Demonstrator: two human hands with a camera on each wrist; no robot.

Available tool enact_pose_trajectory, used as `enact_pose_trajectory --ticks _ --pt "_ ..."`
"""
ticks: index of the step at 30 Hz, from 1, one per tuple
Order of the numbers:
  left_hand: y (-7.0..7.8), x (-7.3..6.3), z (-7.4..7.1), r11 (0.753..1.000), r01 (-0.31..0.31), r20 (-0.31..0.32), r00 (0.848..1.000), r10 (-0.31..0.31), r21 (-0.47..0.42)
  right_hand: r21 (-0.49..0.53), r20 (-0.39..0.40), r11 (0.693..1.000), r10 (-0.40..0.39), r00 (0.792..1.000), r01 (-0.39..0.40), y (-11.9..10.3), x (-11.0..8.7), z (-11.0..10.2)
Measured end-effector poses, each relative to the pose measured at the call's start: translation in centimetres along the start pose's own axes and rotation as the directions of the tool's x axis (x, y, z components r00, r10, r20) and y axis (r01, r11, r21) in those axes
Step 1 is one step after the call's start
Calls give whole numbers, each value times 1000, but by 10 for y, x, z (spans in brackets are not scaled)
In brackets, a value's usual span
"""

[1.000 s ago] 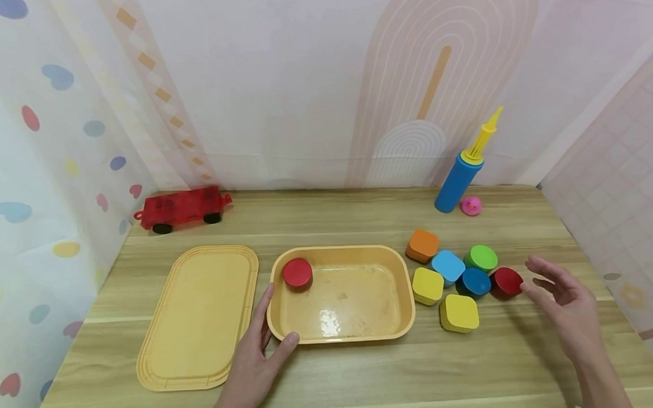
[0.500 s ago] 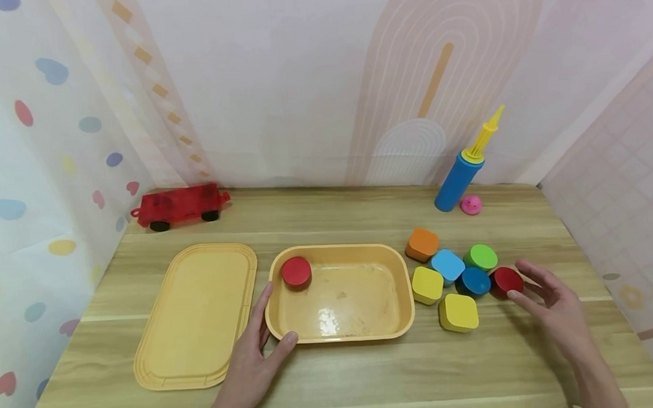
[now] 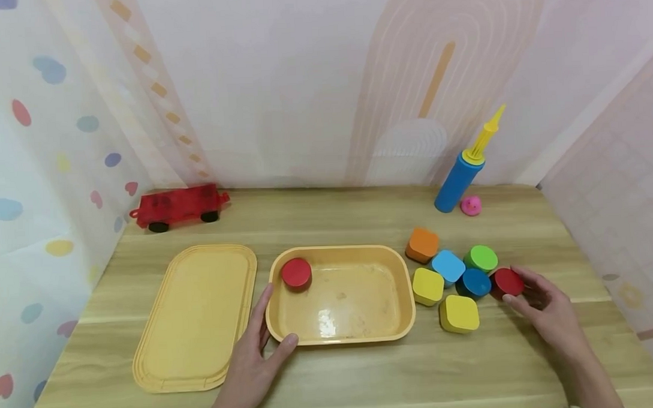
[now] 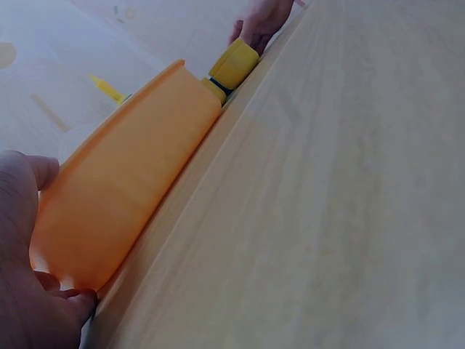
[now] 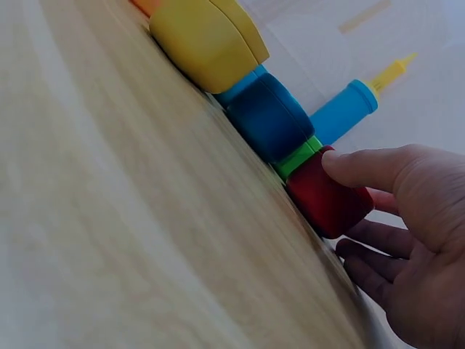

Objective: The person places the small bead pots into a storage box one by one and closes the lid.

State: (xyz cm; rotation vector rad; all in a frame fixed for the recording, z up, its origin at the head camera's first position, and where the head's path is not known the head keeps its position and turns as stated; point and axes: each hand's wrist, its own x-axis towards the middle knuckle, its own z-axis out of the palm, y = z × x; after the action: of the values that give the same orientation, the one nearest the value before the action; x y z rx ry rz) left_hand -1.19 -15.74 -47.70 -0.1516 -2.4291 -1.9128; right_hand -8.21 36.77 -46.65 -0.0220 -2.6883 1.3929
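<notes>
In the head view my left hand (image 3: pixel 251 357) holds the front left corner of a tan rectangular bin (image 3: pixel 342 341), thumb at the near side and fingers at the left side. The left wrist view shows the bin's outer wall (image 4: pixel 123 189) between thumb and fingers. One red round block (image 3: pixel 296 272) sits in the bin's back left corner. At the right, my right hand (image 3: pixel 552 316) grips a dark red round block (image 3: pixel 507 282), which stands on the table. In the right wrist view the thumb touches this red block (image 5: pixel 327 193) and other fingers lie behind it.
Beside the red block cluster blue (image 3: pixel 474 283), green (image 3: pixel 481 258), light blue (image 3: pixel 447 266), orange (image 3: pixel 422 244) and two yellow blocks (image 3: pixel 460 313). A tan lid (image 3: pixel 198 316) lies left. Behind stand a red toy wagon (image 3: pixel 181 206), a blue pump (image 3: pixel 458 184) and a pink toy (image 3: pixel 471 205).
My right hand has moved left onto the dark red block, its thumb and fingers closing round it. The left hand has stayed at the bin's corner.
</notes>
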Motion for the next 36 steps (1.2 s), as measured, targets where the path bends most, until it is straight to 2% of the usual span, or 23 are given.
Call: enact_pose_trajectory --ticks 7,19,36 --pt "4 -3 0 1000 -11 -1 1000 11 -6 -18 -26 998 -57 998 57 0 0 4" --pt "1 -3 0 1000 -7 -4 1000 8 8 -39 -9 999 -12 1000 12 2 0 3" --pt "-2 0 0 1000 12 4 1000 -12 4 -63 -13 998 -1 1000 0 1 -1 4"
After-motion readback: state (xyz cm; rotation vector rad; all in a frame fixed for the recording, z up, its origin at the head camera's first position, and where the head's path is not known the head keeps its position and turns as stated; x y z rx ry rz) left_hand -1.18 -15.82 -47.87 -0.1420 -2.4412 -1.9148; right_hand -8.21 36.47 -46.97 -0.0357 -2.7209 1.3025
